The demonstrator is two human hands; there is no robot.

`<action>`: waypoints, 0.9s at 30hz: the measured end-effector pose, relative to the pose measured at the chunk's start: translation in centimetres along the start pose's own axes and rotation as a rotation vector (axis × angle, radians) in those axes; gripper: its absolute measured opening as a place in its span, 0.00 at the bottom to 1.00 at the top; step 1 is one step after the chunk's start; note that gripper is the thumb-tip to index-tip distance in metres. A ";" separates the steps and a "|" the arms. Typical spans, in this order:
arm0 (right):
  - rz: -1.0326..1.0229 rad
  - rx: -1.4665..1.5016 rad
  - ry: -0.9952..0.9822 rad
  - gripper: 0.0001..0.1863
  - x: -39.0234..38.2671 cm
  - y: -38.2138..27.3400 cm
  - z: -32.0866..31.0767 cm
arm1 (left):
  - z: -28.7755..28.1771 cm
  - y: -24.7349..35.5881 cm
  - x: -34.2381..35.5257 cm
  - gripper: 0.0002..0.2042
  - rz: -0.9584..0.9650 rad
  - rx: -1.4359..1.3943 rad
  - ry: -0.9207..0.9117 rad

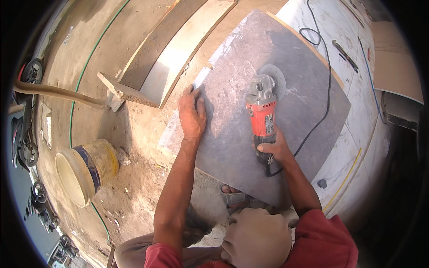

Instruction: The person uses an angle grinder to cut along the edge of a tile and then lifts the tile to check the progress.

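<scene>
One right hand (276,148), just right of centre in the frame, has its fingers wrapped round the black rear of a red, barrel-shaped angle grinder with a grey metal head (262,117). The tool looks dense and head-heavy; its hard rear body seems the safest hold, away from the thin, pale round disc (279,82). Beneath, mid-frame, lies a broad, mottled grey slab (223,152), probably stiff and brittle at its corners, best lifted by opposite edges. The left hand (192,117) rests at its left edge, fingers slightly apart, gripping nothing. Farther off, upper left, are long, rough wooden planks (156,40).
</scene>
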State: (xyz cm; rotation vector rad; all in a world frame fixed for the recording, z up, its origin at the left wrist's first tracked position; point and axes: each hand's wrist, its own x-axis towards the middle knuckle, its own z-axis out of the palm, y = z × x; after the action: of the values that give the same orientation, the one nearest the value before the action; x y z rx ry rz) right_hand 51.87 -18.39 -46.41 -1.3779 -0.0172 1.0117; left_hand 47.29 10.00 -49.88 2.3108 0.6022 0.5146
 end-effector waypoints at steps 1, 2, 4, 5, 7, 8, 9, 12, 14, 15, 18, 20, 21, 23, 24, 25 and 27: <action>0.009 -0.008 0.001 0.41 -0.1 0.1 -0.3 | 0.0 0.5 -1.7 0.15 -0.038 -0.074 -0.002; -0.023 -0.098 0.011 0.41 -0.3 0.4 -0.6 | -0.1 1.3 -3.6 0.15 -0.077 -0.148 -0.004; -0.059 -0.189 0.011 0.41 -0.3 -0.3 0.2 | -0.6 3.8 -7.8 0.15 -0.184 -0.390 -0.074; -0.068 -0.210 -0.008 0.40 -0.4 -1.3 1.5 | -1.0 5.1 -9.8 0.17 -0.302 -0.554 -0.145; -0.077 -0.249 -0.018 0.40 -0.7 -1.5 2.9 | 0.3 7.6 -12.0 0.19 -0.419 -0.738 -0.216; -0.073 -0.180 -0.052 0.40 -0.7 -1.3 3.7 | 1.0 8.5 -12.5 0.23 -0.532 -1.004 -0.179; -0.073 -0.117 -0.081 0.40 -0.7 -1.5 4.3 | 1.1 9.2 -12.2 0.27 -0.635 -1.280 -0.143; 0.012 0.022 -0.140 0.39 -1.1 -2.5 5.9 | 0.2 9.3 -10.2 0.32 -0.718 -1.435 -0.246; 0.048 0.050 -0.178 0.38 -1.3 -2.6 6.6 | -1.5 9.3 -8.8 0.35 -0.821 -1.513 -0.360; 0.063 0.072 -0.232 0.36 -1.0 -3.1 7.0 | -2.4 9.3 -7.9 0.36 -0.861 -1.545 -0.432; 0.038 0.133 -0.213 0.33 -1.8 -4.5 8.4 | -2.6 8.9 -7.4 0.35 -0.761 -1.637 -0.463; 0.015 0.133 -0.197 0.33 -2.3 -4.3 8.8 | -2.4 8.6 -7.9 0.35 -0.725 -1.708 -0.501; 0.002 0.128 -0.182 0.32 -2.3 -4.6 8.8 | -2.3 8.7 -7.5 0.36 -0.707 -1.736 -0.515; -0.021 0.090 -0.167 0.32 -2.1 -5.3 8.5 | -1.9 8.8 -6.5 0.36 -0.673 -1.746 -0.589; -0.013 0.067 -0.151 0.31 -2.5 -5.2 8.2 | -1.9 9.2 -7.2 0.36 -0.678 -1.741 -0.613; -0.012 0.058 -0.150 0.31 -3.1 -5.3 7.9 | -1.4 9.5 -7.1 0.37 -0.670 -1.740 -0.639; 0.011 0.024 -0.085 0.29 -4.2 -5.4 7.5 | -0.9 10.2 -7.7 0.37 -0.692 -1.784 -0.651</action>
State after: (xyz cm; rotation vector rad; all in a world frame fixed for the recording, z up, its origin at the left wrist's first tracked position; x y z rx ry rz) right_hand 48.28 -14.25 -37.89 -1.3144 -0.0604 1.0759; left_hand 43.35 -0.47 -43.65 0.4106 0.2824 -0.1280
